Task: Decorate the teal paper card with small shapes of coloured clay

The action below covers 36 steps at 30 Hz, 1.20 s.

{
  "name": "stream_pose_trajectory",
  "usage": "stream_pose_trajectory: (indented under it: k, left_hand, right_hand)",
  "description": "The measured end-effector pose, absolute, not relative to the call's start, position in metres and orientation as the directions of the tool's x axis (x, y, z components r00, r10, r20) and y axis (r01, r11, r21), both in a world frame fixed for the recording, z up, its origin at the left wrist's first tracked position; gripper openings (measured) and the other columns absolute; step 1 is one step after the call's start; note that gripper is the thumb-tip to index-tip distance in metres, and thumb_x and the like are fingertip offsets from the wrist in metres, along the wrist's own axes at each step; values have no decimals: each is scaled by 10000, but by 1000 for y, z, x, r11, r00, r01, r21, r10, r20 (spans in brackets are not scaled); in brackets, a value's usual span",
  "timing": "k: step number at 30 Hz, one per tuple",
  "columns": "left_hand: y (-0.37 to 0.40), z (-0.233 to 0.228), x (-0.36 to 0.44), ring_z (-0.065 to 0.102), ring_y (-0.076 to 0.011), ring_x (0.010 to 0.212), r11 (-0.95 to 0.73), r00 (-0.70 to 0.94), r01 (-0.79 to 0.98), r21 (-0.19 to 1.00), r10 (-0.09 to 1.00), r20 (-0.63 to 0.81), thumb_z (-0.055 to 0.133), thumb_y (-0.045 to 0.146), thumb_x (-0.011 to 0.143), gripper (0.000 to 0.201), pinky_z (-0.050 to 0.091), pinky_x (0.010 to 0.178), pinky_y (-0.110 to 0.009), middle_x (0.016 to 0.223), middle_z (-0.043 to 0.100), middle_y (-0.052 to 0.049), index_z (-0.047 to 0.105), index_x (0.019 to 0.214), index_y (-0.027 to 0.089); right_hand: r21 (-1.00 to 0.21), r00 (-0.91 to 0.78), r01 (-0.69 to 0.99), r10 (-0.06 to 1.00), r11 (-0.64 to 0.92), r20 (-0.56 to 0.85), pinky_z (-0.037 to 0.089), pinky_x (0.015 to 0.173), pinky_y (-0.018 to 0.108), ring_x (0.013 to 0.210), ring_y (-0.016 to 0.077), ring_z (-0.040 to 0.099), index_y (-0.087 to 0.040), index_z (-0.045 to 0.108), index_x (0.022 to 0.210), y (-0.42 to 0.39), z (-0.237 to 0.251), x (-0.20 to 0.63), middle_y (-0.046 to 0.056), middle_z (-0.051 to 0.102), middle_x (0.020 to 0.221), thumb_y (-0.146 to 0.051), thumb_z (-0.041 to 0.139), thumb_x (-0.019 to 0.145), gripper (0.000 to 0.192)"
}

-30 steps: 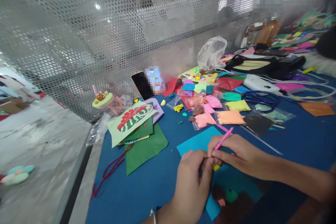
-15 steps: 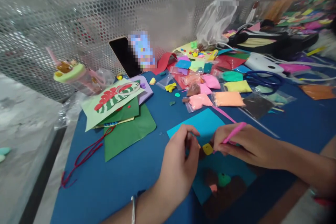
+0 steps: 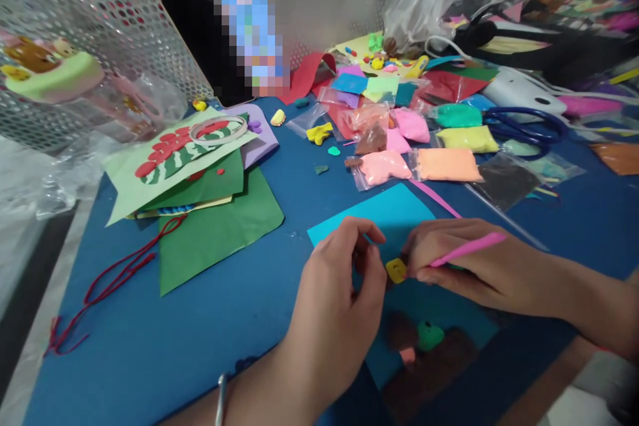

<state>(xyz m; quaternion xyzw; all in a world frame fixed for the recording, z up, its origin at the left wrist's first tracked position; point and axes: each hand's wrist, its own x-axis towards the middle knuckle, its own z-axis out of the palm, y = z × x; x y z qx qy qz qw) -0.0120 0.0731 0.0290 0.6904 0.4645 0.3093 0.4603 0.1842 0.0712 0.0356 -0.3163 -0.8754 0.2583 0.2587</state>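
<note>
Head view, pink tool (image 3: 468, 249) flatter in right hand (image 3: 474, 279), yellow piece (image 3: 396, 271) uncovered

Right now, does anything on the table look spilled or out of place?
Slightly: a turquoise bit and a dark green scrap lie loose on the blue tabletop, looking stray beside the neatly bagged pink material.

A slim silver bangle (image 3: 221, 401) circles the left forearm (image 3: 264, 386); the right forearm (image 3: 584, 299) is bare
</note>
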Motion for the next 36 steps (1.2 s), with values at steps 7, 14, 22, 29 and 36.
stream_pose_trajectory:
  k: [7, 14, 22, 29, 36]
  left_hand:
    - [72, 29, -12, 520, -87, 645, -141, 385, 361, 922, 923, -10, 428, 167, 903, 115, 364, 586, -242, 754, 568, 51, 516, 915, 240]
    - [72, 29, -12, 484, -79, 596, -160, 394, 362, 918, 919, 5, 421, 169, 908, 113, 341, 547, -242, 736, 552, 59, 505, 922, 243]
    - [72, 27, -13, 512, -88, 634, -155, 398, 364, 918, 917, -3, 417, 184, 915, 105, 356, 582, -244, 763, 574, 49, 501, 935, 244]
    - [71, 29, -14, 545, -106, 698, -167, 413, 386, 907, 911, -8, 415, 183, 913, 101, 364, 614, -251, 806, 606, 23, 504, 925, 228]
    - [72, 28, -13, 527, -96, 663, -170, 403, 389, 905, 915, -1, 425, 178, 901, 103, 362, 593, -247, 753, 572, 51, 500, 903, 248]
  right_hand:
    - [-575, -683, 447, 676, 686, 277, 495, 660, 239, 709, 137, 617, -208, 502, 864, 72, 35, 184, 12, 633, 733, -210, 424, 984, 142]
    - [-545, -711, 460, 659, 701, 247, 489, 654, 269, 699, 148, 595, -208, 500, 882, 71, 34, 186, 25, 629, 755, -220, 407, 992, 145]
    - [-515, -710, 462, 650, 722, 273, 477, 658, 268, 680, 146, 555, -211, 483, 901, 70, 33, 183, 14, 595, 736, -223, 398, 996, 128]
    - [-608, -671, 413, 678, 678, 299, 486, 681, 267, 735, 150, 598, -219, 477, 913, 69, 33, 189, 20, 624, 760, -191, 396, 985, 112]
    - [-585, -689, 408, 657, 701, 306, 475, 672, 239, 705, 127, 564, -204, 475, 868, 70, 33, 186, 20, 602, 733, -225, 369, 1005, 175]
